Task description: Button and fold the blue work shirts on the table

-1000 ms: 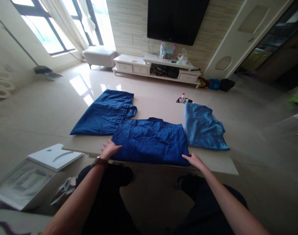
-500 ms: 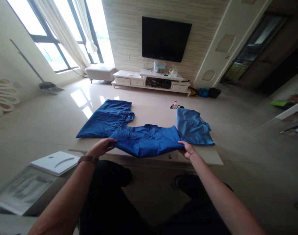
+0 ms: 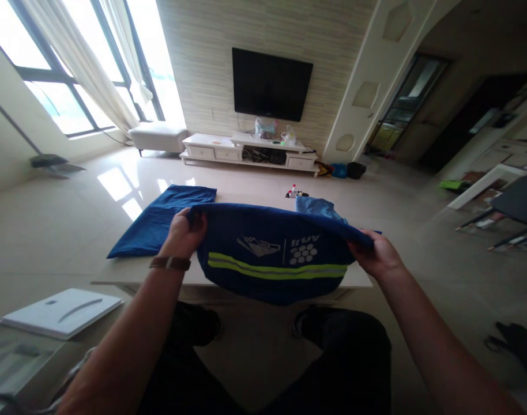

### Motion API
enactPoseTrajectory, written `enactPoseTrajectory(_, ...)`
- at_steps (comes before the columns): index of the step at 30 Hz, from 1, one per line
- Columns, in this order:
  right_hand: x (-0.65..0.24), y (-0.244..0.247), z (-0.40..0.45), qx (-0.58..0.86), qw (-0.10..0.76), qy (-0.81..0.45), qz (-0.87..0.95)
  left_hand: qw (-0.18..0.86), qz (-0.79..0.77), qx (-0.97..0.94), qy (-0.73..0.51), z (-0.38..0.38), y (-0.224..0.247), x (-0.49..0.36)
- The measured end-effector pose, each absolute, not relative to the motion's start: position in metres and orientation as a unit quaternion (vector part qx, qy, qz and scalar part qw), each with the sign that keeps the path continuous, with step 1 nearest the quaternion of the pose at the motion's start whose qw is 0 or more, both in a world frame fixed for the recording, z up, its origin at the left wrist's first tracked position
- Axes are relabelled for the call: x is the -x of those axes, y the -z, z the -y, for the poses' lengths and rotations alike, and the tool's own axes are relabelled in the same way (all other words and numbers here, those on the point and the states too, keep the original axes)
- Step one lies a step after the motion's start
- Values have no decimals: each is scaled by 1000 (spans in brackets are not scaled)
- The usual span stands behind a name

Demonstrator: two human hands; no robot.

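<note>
A dark blue work shirt (image 3: 272, 253) is stretched between my hands above the low white table (image 3: 189, 278). Its raised face carries a yellow and grey reflective stripe and pale logos that appear upside down. My left hand (image 3: 187, 233) grips the upper left corner, fingers curled round the cloth. At the opposite corner my right hand (image 3: 379, 255) is closed on the fabric. To the left lies a second dark blue garment (image 3: 160, 222), flat on the table. A lighter blue garment (image 3: 319, 206) lies behind the shirt at the right, partly hidden by it.
Small bottles (image 3: 294, 191) stand at the far right of the table. A white box (image 3: 62, 311) lies at my lower left. Beyond are a white TV cabinet (image 3: 211, 153), a wall television (image 3: 272, 83) and a grey bench (image 3: 157, 138). A dark chair (image 3: 518, 199) is at the right.
Both hands have raised the work shirt off the table, bringing its striped, printed face into view. My right hand has moved further right. The camera view has shifted.
</note>
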State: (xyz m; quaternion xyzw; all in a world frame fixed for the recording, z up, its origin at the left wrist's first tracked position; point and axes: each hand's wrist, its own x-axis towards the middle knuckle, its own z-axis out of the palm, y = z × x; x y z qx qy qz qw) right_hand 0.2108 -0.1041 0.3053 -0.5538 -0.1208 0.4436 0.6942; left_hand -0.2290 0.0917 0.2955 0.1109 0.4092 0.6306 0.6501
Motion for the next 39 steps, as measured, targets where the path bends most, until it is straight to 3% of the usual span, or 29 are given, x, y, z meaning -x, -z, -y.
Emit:
enactPoseTrajectory(5,-245,-351,77,547,792,-240,127,730,-381,-87,-561,-161,-317,128)
enactPoseTrajectory(10,-285,-372,72,471,869,-31,152,784,-211,-142,-566,-232,-367,8)
enactPoseTrajectory(13,-282,-325,61,465,880,-41,94,792,-185,-166,-558,-252,-358,-38)
enactPoseTrajectory(16,-250,-230,29,499,859,-112,8,787,-265,-194,-522,-245,-308,-49)
enactPoseTrajectory(20,-191,-97,-15,606,738,-291,-61,761,-367,-280,-455,-215,-217,-15)
enactPoseTrajectory(23,-167,-42,-20,624,687,-365,-67,741,-397,-354,-409,-195,-158,41)
enactPoseTrajectory(26,-160,-28,1,635,660,-397,-61,646,-488,-457,-369,-189,-117,116)
enactPoseTrajectory(29,-155,-31,34,647,634,-421,-36,403,-631,-593,-296,-191,-90,200)
enactPoseTrajectory(32,-151,-31,63,663,605,-441,0,209,-724,-646,-122,-187,-75,277)
enactPoseTrajectory(35,-148,-27,79,684,569,-451,64,173,-760,-627,3,-179,-67,328)
enactPoseTrajectory(39,-138,-30,86,701,540,-454,104,136,-717,-683,-19,-174,-63,351)
